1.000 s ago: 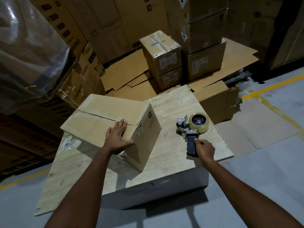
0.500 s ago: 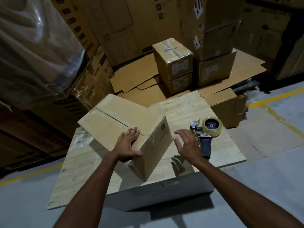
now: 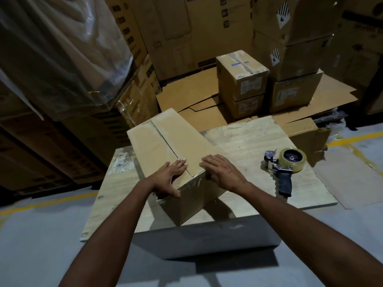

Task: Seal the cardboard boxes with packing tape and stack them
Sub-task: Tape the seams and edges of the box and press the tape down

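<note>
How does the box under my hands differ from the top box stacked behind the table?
The near box is long and rests on the table; the stacked box is squarer, atop another box. The stacked box shows a white label; the near box none. Both brown cardboard.

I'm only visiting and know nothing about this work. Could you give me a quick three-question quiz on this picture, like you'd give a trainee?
1. True or false: the right hand is gripping the tape dispenser.
2. Where does the left hand rest? A) on the floor B) on top of the box on the table C) on the tape dispenser.
3. How many small boxes are in the low stack with the taped top, behind the table?

Key: 1 false. The tape dispenser lies alone on the table, right of the box, and the right hand lies flat on the box. 2 B. 3 two.
</note>
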Demonstrator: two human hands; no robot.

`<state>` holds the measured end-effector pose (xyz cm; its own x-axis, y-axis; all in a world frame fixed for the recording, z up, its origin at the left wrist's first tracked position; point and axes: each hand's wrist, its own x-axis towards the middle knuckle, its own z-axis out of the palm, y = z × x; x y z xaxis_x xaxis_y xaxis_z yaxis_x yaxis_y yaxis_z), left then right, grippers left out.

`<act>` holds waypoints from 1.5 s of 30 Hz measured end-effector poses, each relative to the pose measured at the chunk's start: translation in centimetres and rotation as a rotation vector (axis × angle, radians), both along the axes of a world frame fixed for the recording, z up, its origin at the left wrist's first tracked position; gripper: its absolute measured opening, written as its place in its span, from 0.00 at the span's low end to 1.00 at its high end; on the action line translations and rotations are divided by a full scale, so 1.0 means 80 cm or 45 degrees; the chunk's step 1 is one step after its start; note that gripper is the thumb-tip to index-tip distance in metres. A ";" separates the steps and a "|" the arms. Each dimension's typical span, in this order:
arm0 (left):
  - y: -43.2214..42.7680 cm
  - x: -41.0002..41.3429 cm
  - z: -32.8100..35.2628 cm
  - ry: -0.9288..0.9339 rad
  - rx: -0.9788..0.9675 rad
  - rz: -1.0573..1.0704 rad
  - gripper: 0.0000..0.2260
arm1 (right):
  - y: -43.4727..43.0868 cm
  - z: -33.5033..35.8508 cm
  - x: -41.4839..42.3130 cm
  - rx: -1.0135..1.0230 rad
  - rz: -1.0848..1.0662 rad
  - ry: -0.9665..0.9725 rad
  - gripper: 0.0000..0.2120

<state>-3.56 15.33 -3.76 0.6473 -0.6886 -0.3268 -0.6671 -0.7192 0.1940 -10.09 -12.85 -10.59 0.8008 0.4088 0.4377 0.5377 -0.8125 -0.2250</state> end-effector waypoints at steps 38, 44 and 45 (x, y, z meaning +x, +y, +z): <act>0.050 -0.050 -0.075 -0.657 -0.834 0.625 0.19 | 0.063 -0.069 0.038 0.163 -0.258 -0.456 0.37; 0.048 -0.050 -0.078 -0.704 -0.809 0.635 0.19 | 0.064 -0.059 0.028 0.179 -0.258 -0.391 0.44; 0.047 -0.050 -0.078 -0.702 -0.802 0.642 0.19 | 0.070 -0.058 0.027 0.235 -0.282 -0.386 0.43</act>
